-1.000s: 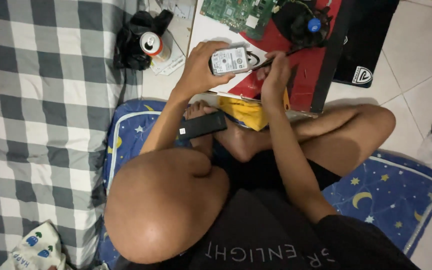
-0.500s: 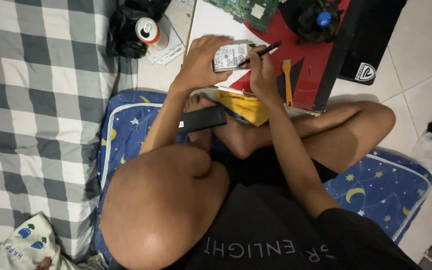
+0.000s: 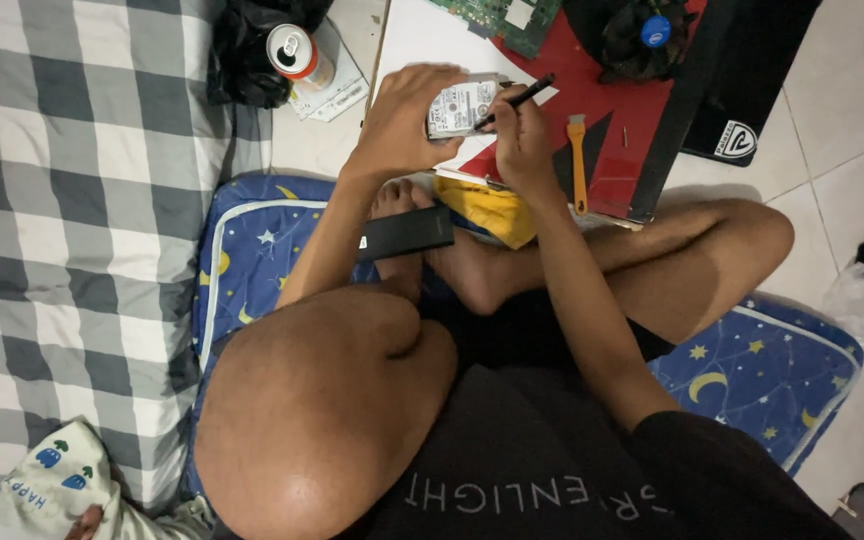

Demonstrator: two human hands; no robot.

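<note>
far on the left lies a grey and white checked blanket (image 3: pixel 62 200), and a red drink can (image 3: pixel 297 52) stands near its top edge, beside a black bundle (image 3: pixel 252 50). next comes a blue mat with stars and moons (image 3: pixel 252 250), where the person sits cross-legged. a flat black case (image 3: pixel 407 233) rests on the person's foot.

the left hand (image 3: pixel 402 125) is curled around a small silver hard drive (image 3: pixel 462 105), with the fingers wrapped over its left and top edges. the drive is held up off the floor, above a white board (image 3: pixel 422 45) and the red mat (image 3: pixel 602 110). its flat face looks up at the camera, and its long side runs left to right, tipped up a little at the right.

the right hand (image 3: pixel 522 140) is just to the right of the drive, touching close. it pinches a thin black screwdriver (image 3: pixel 517 98) between thumb and fingers. the tool slants from upper right down to lower left, and its tip meets the drive's right edge. so the drive lies to the left of the tool hand.

further right, an orange pry tool (image 3: pixel 578 160) lies on the red mat, well apart from both hands. a green circuit board (image 3: pixel 502 15) sits at the top.
</note>
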